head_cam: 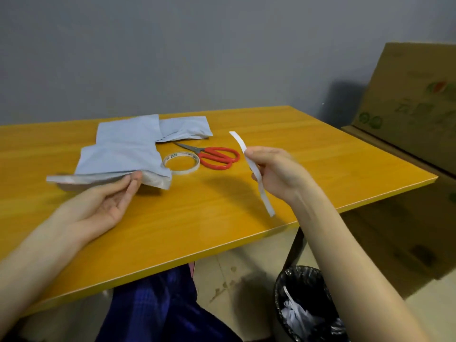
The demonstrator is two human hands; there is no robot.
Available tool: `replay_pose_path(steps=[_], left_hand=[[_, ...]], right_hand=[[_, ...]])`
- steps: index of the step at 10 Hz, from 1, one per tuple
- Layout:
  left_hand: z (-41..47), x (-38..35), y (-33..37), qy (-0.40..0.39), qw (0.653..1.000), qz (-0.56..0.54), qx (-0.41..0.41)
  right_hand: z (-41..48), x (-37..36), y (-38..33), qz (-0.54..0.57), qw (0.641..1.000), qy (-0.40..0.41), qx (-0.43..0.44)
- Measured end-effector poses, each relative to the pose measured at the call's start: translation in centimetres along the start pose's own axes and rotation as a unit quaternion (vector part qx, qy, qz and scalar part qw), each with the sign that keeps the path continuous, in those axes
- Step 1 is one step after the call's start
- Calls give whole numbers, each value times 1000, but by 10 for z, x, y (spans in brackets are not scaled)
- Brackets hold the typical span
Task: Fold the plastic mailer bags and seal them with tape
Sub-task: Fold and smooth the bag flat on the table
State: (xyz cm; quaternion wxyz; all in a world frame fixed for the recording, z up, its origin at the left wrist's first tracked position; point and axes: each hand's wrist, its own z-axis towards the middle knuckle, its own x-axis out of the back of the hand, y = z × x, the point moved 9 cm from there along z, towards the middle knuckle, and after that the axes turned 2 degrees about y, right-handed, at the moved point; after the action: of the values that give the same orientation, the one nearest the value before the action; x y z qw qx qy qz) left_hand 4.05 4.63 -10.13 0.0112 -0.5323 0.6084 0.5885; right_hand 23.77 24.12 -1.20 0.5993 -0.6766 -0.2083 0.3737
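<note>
A grey wall [172, 45] backs the scene; an orange wood-grain surface [222, 208] fills the middle; brown boxes [407, 107] stand at its right end; a black-lined bin [303, 309] with crumpled white scraps in it sits on the floor below the near right edge. Pale blue bags [128, 134] lie overlapping on the far left of the surface, one [183, 128] set apart at the back; the front bag [118, 156] has its silvery near edge folded over and lifted a little off the surface. The left hand [103, 203], palm up, pinches that folded edge, thumb on top and fingers beneath. The right hand [276, 171] hangs above the surface to the right, well apart from the bags, fingers curled round a white strip [266, 199]; the strip sticks out above and below the hand, slanting down toward the near edge. Red-handled scissors [214, 156] lie closed between the hands, blades pointing at the back bag; a tape roll [180, 164] lies flat just left of the handles, touching the front bag's right corner.
</note>
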Motion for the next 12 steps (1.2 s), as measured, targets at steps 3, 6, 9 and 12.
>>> replay_pose_path(steps=[3, 6, 9, 12], left_hand=[[-30, -25, 6, -37, 997, 60, -33], [-66, -105, -42, -175, 968, 174, 44], [-73, -214, -126, -270, 901, 336, 50], [-55, -258, -229, -293, 859, 411, 86]], right_hand=[[4, -32, 12, -14, 999, -25, -15], [-1, -38, -2, -45, 998, -43, 20], [-32, 49, -28, -63, 995, 27, 66], [-85, 194, -13, -41, 998, 54, 3]])
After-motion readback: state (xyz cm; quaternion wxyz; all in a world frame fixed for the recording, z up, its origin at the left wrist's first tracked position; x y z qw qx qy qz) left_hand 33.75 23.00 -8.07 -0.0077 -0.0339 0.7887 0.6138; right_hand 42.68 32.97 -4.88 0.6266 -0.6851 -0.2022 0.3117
